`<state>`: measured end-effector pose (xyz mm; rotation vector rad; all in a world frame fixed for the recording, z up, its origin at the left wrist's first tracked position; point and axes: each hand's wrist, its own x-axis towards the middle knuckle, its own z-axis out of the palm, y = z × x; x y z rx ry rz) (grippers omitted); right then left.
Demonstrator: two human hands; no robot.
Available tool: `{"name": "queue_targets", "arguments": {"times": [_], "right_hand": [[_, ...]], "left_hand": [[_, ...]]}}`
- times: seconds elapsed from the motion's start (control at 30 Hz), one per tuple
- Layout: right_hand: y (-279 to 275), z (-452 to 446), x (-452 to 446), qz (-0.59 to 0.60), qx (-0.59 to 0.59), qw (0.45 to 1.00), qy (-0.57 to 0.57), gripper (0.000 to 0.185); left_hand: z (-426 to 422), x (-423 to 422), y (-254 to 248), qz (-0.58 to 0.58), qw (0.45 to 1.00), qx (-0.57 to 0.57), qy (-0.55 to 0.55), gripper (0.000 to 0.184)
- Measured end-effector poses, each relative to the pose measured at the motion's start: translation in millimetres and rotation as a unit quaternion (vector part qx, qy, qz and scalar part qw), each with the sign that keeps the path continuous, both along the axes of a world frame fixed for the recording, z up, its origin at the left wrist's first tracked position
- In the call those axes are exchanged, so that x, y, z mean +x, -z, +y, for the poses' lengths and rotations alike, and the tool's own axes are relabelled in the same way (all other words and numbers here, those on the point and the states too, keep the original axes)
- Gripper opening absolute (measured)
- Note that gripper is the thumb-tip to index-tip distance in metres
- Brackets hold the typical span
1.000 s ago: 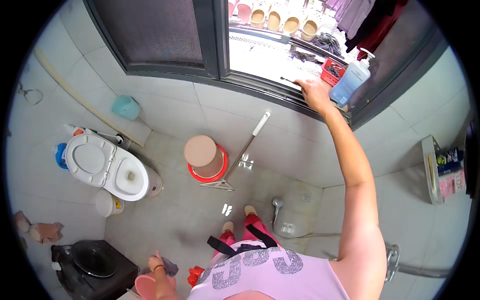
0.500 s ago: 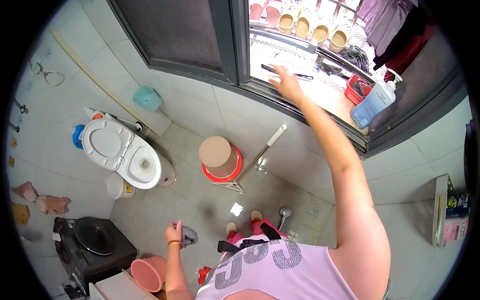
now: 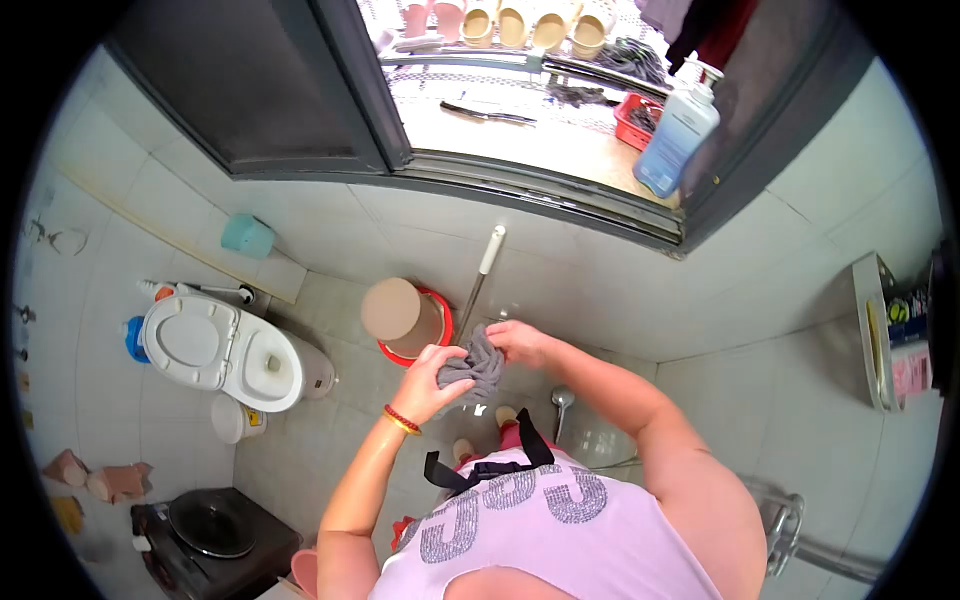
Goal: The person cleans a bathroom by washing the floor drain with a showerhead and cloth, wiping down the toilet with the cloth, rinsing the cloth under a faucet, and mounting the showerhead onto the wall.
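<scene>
A crumpled grey cloth (image 3: 474, 366) is bunched up in front of my body, above the floor. My left hand (image 3: 432, 384) grips it from the left, with a red and gold bracelet at the wrist. On the cloth's other side, my right hand (image 3: 517, 343) pinches its edge between thumb and fingers. Beyond both hands, a white-handled floor squeegee (image 3: 489, 258) leans against the wall, its lower end hidden behind them. A beige round-topped stool or bucket (image 3: 400, 308) stands in a red basin (image 3: 443, 303) to the left.
On the window sill are a slim dark object (image 3: 488, 114), a blue pump bottle (image 3: 677, 140) and a red basket (image 3: 633, 122). Several shoes (image 3: 512, 27) sit outside. The open toilet (image 3: 265, 365) is left; a shower head (image 3: 562, 398) lies low, right of my feet.
My right hand has come back from the sill and down to the cloth. My left hand has raised the cloth toward the middle. The view has shifted; the slim dark object remains on the sill.
</scene>
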<state>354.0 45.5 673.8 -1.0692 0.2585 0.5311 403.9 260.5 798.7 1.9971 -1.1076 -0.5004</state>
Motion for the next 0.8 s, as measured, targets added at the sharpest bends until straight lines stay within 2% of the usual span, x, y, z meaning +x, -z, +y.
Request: {"name": "queue_targets", "arguments": {"times": [0.03,0.1,0.17,0.27,0.37,0.43,0.47,0.5,0.53,0.6,0.63,0.7,0.77,0.8], "right_hand": [[-7,-9,-7,0.0,0.002,1.0,0.008,0.022],[-20,-30,-21,-0.044,-0.153,0.966,0.204,0.013],[-36,-51,-35,-0.058,-0.13,0.931,0.336,0.01],[-46,-64,-59,-0.022,-0.082,0.921,0.381,0.007],[-53,-73,-78,0.007,-0.06,0.922,0.382,0.008],[-57,-88,-89,0.01,-0.061,0.919,0.389,0.009],[-57,-101,-93,-0.031,-0.063,0.905,0.418,0.009],[-63,-110,-95,-0.073,-0.064,0.889,0.447,0.009],[-70,-121,-98,-0.072,-0.066,0.889,0.448,0.009],[-106,-133,-103,-0.165,-0.129,0.853,0.479,0.007],[-113,-129,-106,-0.164,-0.131,0.852,0.48,0.007],[-121,-111,-108,-0.144,-0.258,0.882,0.367,0.009],[-90,-88,-110,-0.129,-0.309,0.914,0.228,0.021],[-77,-71,-108,-0.124,-0.338,0.921,0.147,0.024]], "left_hand": [[-3,-3,6,0.0,1.0,0.002,0.008,0.04],[-6,-11,21,-0.03,0.995,0.088,-0.023,0.05],[-5,-10,39,-0.048,0.994,0.099,-0.024,0.055],[-5,-9,51,-0.038,0.992,0.121,-0.017,0.056],[-13,-16,46,-0.015,0.995,0.1,0.001,0.049],[-17,-18,42,-0.043,0.991,0.124,0.005,0.045],[-19,-19,42,-0.069,0.994,0.088,0.007,0.037],[-23,-19,37,-0.067,0.994,0.086,0.006,0.037],[-28,-18,31,-0.066,0.996,0.06,0.004,0.033],[-42,-18,17,-0.093,0.996,-0.013,-0.003,0.023],[-51,-20,9,-0.091,0.996,-0.015,-0.001,0.023],[-69,-24,-10,-0.112,0.993,0.028,-0.006,0.022],[-84,-21,-11,-0.116,0.993,0.016,-0.011,0.02],[-90,-17,-7,-0.071,0.997,-0.002,-0.021,0.02]]}}
